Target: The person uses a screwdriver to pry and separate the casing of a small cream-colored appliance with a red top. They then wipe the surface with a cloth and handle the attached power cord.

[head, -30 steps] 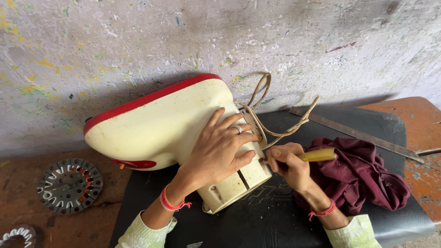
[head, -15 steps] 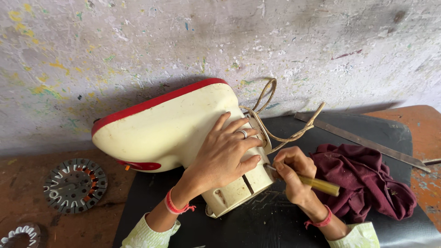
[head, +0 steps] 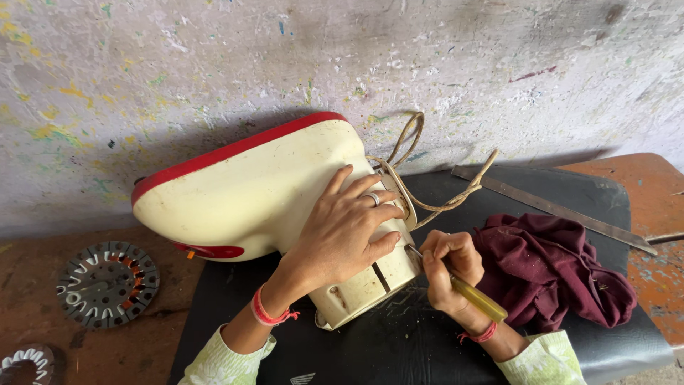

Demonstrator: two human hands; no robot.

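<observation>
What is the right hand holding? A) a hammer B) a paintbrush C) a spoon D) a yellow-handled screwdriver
D: the right hand grips a screwdriver with a yellow handle, its metal tip against the end of the cream and red appliance housing that the left hand presses down.

The screwdriver tip vanishes behind the end of the cream housing, so what it meets cannot be told. The left hand covers part of that housing. At the bottom-left corner, a round metal part is cut by the frame. Both sleeves run off the bottom edge, and the black mat's near edge too.
</observation>
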